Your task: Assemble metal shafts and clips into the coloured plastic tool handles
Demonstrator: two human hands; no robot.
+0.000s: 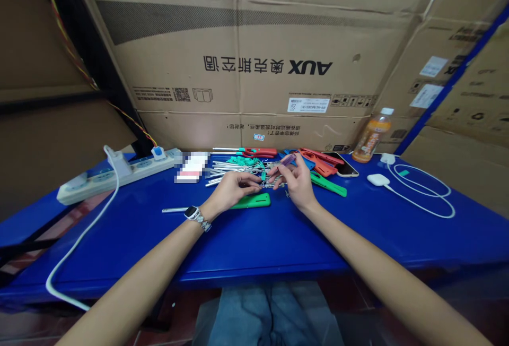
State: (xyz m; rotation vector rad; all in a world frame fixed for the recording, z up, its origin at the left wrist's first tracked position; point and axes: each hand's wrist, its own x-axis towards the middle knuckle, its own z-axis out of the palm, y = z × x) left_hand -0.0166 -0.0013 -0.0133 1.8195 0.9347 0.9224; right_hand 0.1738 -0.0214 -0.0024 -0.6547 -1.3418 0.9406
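Observation:
My right hand (297, 181) is closed on a small purple translucent piece (288, 160), held between thumb and fingers above the pile. My left hand (238, 186) is pinched over the small parts; whatever sits in its fingertips is too small to make out. Just below it lies a green long-necked lighter (254, 201), its metal tube pointing left. Teal plastic pieces (242, 161) and several metal tubes (222, 166) are heaped behind my left hand. Beyond them rests a red lighter (262, 152). Red casings (318, 161) and a green casing (330, 184) lie to the right of my right hand.
A white power strip (131, 172) with plugs and a cable occupies the table's left side. At the right stand an orange drink bottle (371, 136), a phone (345, 165) and a white charger puck (378, 180) with its cord. Cardboard (254, 33) walls the back.

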